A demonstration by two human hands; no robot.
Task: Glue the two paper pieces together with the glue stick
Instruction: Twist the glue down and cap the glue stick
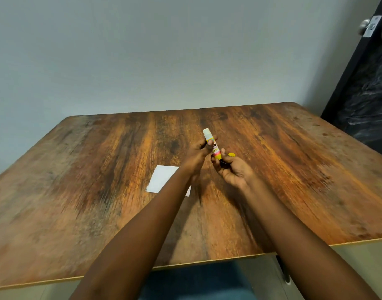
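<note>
Head view: fingers of left hand [197,153] and right hand [232,169] clasped the seemingly uncapped glue stick [212,142]; next, tip onto the paper [162,178].

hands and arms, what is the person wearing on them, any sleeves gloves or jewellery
Both are bare. The left forearm and right forearm show no sleeve up to the bottom edge of the view. The left hand and right hand wear no gloves, and no watch, bracelet or ring shows, though blur could hide a thin ring.
</note>
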